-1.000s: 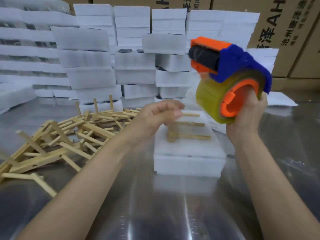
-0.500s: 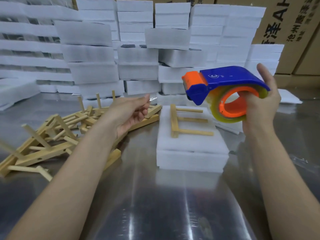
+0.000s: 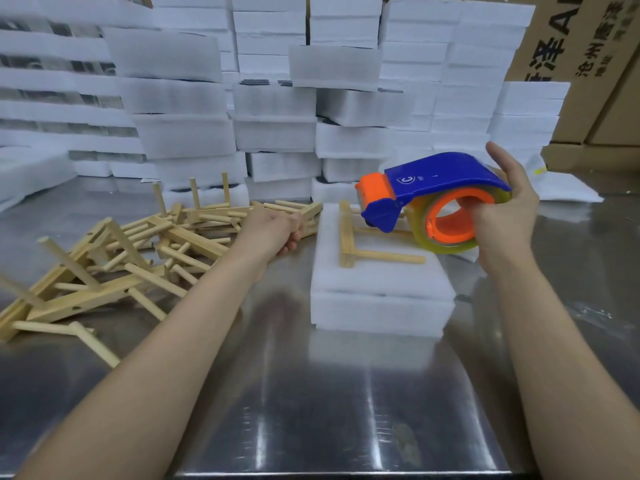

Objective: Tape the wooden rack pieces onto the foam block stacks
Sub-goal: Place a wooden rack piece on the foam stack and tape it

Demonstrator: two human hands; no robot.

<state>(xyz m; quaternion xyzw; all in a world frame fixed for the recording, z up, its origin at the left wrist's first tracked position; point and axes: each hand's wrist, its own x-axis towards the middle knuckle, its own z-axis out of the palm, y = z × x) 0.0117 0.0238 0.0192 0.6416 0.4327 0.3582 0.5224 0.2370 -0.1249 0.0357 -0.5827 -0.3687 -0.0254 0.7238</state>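
At a steel tabletop (image 3: 311, 417) we ready a bundle for taping. Our right hand (image 3: 509, 220) holds the blue-and-orange tape dispenser (image 3: 433, 183) just above the far end of a foam block stack (image 3: 381, 306). Its grip is curled through the roll's orange core, and the thumb is lifted clear behind the blue cover. One wooden rack piece (image 3: 348, 244) lies flat on top of the stack, its bar along the left side and its dowels pointing right, with no tape on it that we can make out. Our left hand (image 3: 273, 232) reaches to the right-hand end of the loose pile of rack pieces (image 3: 138, 261) just beside the stack. Its grip is closed round the bar of a second rack piece (image 3: 310, 212). We judge the racks light and stiff, best lifted by the square bar, since the thin dowels look likelier to snag on their neighbours. The foam looks soft and very light, so the stack may slide on the slick metal or dent under hard pressure. It probably needs a steadying hand on top while the tape is drawn across. More foam stacks (image 3: 277, 98) and cardboard boxes (image 3: 571, 46) stand behind.
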